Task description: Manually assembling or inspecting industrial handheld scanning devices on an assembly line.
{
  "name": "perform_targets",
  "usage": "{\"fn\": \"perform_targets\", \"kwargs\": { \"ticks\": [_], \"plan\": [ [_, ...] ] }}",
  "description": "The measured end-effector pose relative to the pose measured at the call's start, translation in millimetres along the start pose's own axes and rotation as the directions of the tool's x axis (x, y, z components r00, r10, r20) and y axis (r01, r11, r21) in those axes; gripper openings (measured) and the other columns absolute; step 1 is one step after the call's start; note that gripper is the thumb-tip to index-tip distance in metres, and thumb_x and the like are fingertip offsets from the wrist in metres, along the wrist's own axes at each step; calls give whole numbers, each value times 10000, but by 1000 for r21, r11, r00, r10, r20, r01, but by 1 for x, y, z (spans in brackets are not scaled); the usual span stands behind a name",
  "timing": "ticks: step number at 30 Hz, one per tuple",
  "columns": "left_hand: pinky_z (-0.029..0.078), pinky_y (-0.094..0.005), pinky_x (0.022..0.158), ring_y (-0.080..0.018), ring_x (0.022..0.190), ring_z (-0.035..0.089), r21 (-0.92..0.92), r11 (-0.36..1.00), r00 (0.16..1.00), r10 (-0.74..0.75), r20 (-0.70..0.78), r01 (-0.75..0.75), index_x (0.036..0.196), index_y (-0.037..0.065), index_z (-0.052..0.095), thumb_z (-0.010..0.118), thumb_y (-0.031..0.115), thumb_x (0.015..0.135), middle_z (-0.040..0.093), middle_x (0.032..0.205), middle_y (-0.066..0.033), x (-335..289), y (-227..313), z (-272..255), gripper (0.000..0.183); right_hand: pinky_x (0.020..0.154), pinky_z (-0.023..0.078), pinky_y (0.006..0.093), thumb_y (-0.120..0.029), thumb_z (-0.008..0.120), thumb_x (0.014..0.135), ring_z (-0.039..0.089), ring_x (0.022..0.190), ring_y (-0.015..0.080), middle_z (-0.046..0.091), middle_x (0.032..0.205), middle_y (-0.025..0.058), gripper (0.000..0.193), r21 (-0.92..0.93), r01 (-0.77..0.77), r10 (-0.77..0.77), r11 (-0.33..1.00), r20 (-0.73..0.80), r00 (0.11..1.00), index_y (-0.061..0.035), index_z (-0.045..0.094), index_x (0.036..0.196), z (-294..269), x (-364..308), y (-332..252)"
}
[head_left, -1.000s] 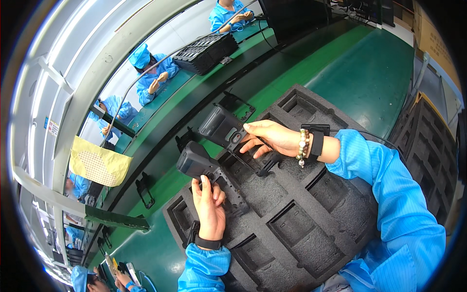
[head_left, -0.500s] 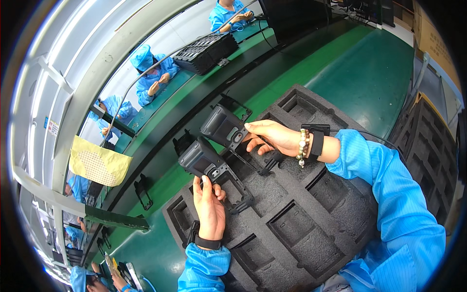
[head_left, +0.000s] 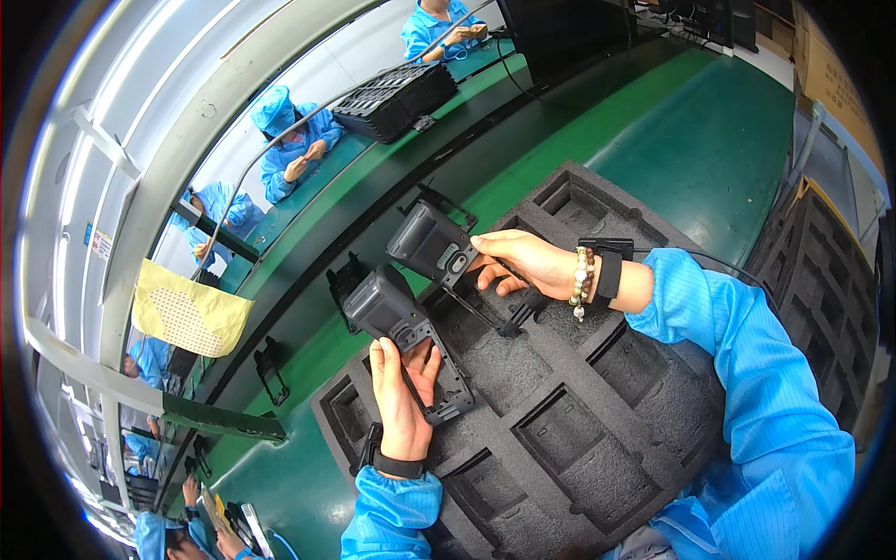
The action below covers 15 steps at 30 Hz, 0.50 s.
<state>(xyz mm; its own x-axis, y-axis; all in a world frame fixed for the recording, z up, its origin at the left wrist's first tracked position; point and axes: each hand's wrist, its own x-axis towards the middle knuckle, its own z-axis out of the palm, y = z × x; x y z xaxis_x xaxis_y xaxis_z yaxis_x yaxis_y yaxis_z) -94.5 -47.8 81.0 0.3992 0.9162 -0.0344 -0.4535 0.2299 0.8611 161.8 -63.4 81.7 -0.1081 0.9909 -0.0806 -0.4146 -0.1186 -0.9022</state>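
My left hand (head_left: 399, 411) is closed on a dark grey handheld device housing (head_left: 381, 301), thumb in front and fingers behind its open rectangular lower frame. A second, similar device housing (head_left: 427, 241) is in my right hand (head_left: 534, 263), pinched at its right side between thumb and fingers. Both housings are tilted, side by side, above the far-left edge of a dark grey foam tray (head_left: 583, 397). The tray has several rectangular recesses. Fingers partly hide each frame.
Beyond the tray runs a green conveyor belt (head_left: 569, 140) carrying several black frames (head_left: 272, 369). Stacked foam trays (head_left: 821, 289) stand at the right. Black trays (head_left: 397, 98) sit on the opposite bench, where co-workers in blue sit. A green-topped bar (head_left: 224, 417) juts in at left.
The housing in my left hand has turned, its frame swinging nearer my palm and my fingers reaching behind it. The right-hand housing has barely shifted. Black frames on the belt have slid slightly leftward.
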Motion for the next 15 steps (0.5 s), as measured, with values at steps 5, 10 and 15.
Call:
{"fn": "perform_targets", "kwargs": {
  "ticks": [5,10,15],
  "plan": [
    [504,-379,906,-210,1078,599,-50,998,998,-46,35,48,1145,131,467,464,323,1033,591,1158,-57,0,1,2,223,595,486,196,-341,467,1023,614,787,61,655,1014,-9,283,3,-10,10,1000,-10,1000,-98,607,1069,-1,0,0],
    [510,-371,887,-222,1062,600,-57,997,997,-58,42,61,1117,140,458,463,319,1034,584,1153,-66,1,1,-1,197,586,483,192,-319,460,1025,617,764,60,648,979,-10,266,20,-19,20,1000,-25,1000,-95,601,1043,0,1,1],
    [506,-361,867,-216,1047,600,-62,997,998,-51,37,53,1112,145,452,464,322,1034,583,1140,-63,0,2,3,194,577,485,188,-314,460,1025,622,755,61,640,954,-12,260,21,-34,35,999,-29,999,-93,598,1031,-2,2,2]
  ]
}}
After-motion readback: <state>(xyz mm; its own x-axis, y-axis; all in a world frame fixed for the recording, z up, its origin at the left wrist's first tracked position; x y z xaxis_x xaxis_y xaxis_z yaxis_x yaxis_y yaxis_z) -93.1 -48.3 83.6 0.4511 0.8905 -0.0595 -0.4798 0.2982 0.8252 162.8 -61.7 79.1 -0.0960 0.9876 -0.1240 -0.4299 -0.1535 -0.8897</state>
